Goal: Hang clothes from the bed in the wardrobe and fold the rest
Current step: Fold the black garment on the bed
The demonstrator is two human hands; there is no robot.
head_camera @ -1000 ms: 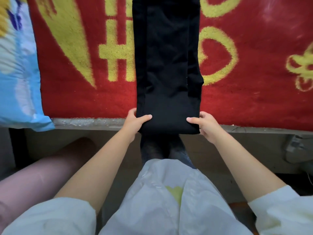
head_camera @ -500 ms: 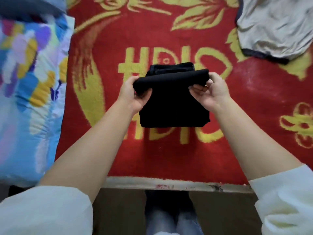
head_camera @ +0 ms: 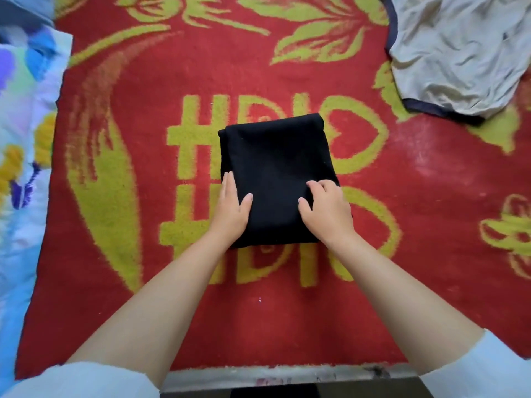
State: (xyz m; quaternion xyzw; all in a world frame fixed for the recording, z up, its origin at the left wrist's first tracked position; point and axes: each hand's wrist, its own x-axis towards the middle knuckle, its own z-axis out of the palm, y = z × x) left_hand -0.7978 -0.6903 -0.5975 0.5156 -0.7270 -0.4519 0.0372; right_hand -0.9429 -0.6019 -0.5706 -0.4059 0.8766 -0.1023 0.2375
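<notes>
Landmark was the red blanket (head_camera: 287, 317) with yellow lettering and leaf patterns, spread over the bed. I saw the black garment (head_camera: 275, 173) folded into a compact rectangle, lying flat on the blanket's middle, right over the yellow letters. Off the blanket's far right corner sat a crumpled grey garment (head_camera: 459, 50) with a dark trim, well apart from the black one. Along the blanket's left edge lay a blue floral quilt (head_camera: 23, 168), overlapping it slightly. At the blanket's near edge a pale bed frame strip (head_camera: 287, 374) showed. Nothing lay between the hands and the black garment.

Left hand (head_camera: 231, 208) lay on the black garment's left side, near its near corner, fingers straight and close together running along the left edge, thumb spread out onto the top of the cloth. Right hand (head_camera: 327, 211) rested on the garment's right near part, fingers bent at the knuckles with tips pressing into the fabric, thumb angled inward; I could not tell whether it pinched any cloth. Both forearms were bare, reaching in from the blanket's near edge, white sleeves (head_camera: 482, 369) at the elbows.
</notes>
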